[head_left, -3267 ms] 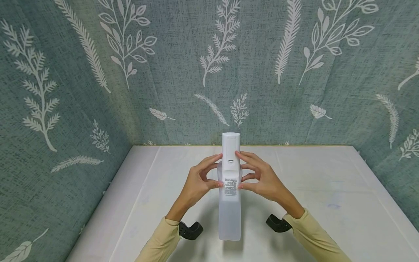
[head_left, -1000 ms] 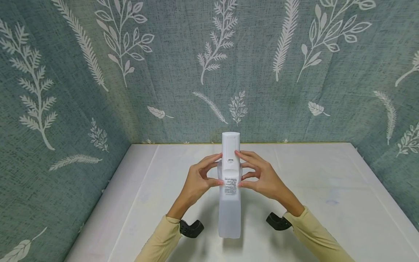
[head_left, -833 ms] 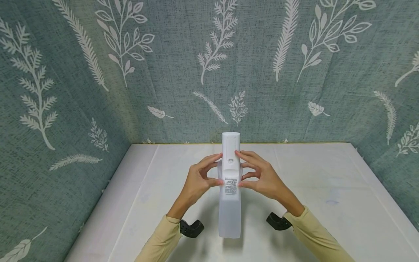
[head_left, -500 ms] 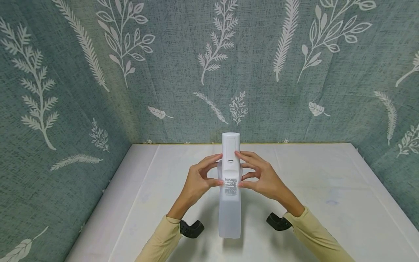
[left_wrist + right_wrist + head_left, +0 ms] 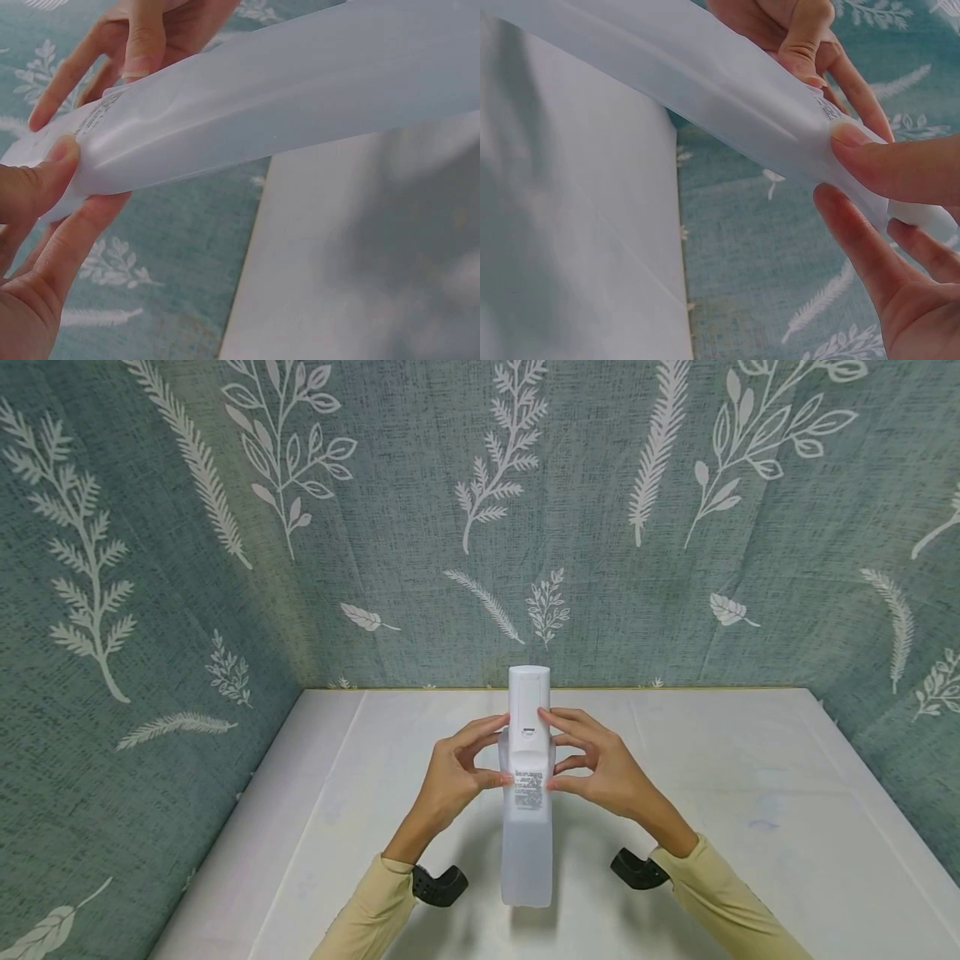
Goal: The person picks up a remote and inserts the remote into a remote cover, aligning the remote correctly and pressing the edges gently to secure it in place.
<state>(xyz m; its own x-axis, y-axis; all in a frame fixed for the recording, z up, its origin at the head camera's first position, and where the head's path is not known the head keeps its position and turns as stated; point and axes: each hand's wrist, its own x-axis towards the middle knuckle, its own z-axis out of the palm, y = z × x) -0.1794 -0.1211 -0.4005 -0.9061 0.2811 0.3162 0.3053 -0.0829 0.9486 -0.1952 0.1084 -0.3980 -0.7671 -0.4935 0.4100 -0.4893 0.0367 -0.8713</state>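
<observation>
1. At far left I saw the leafy cloth (image 5: 161, 802), which also ran behind the table (image 5: 720, 760).
2. Next came a black mount (image 5: 438, 887) at the wrist, then the left hand (image 5: 452, 775), thumb and fingers pinching the cover (image 5: 527, 864) and the device (image 5: 529, 697) by their left edge.
3. Mid-view, I had the white device above the table between both hands: far end bare, labelled part within the translucent cover, which extended nearer the wearer.
4. The right hand (image 5: 609, 775) pinched the right edge, thumb beside the label (image 5: 528, 792).
</observation>
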